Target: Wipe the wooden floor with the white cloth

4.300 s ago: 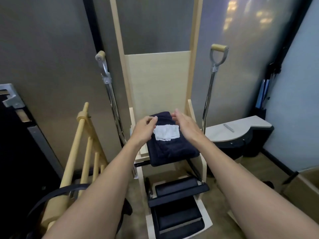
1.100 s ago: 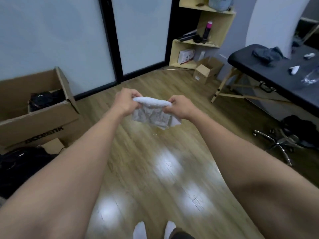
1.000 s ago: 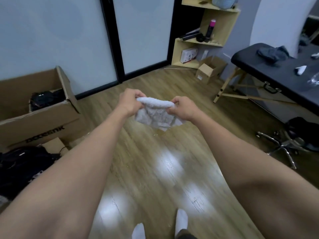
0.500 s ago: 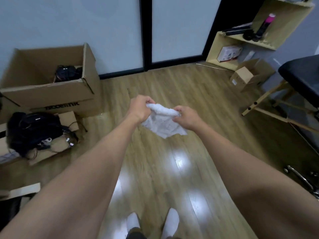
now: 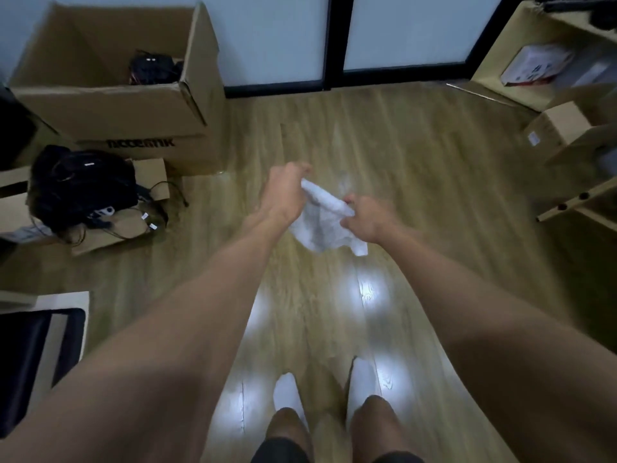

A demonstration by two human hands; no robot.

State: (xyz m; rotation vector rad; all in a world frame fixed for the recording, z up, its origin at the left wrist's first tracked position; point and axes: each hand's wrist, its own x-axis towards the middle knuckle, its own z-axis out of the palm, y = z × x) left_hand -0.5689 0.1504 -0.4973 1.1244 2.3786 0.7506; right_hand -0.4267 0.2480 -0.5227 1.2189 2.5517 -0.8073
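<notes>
Above the wooden floor (image 5: 417,168), the left hand (image 5: 283,195) and right hand (image 5: 369,218) grip a crumpled white cloth (image 5: 322,223) between them, near an open cardboard box (image 5: 110,105).

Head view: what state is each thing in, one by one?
cloth: crumpled, held in the air by both hands.
left hand: grips the cloth's top edge.
right hand: grips the cloth.
floor: glossy, cloth not touching it.
big box: open on top.

Cardboard box (image 5: 117,105) front: dark word, blurred, roughly "accelink".
</notes>
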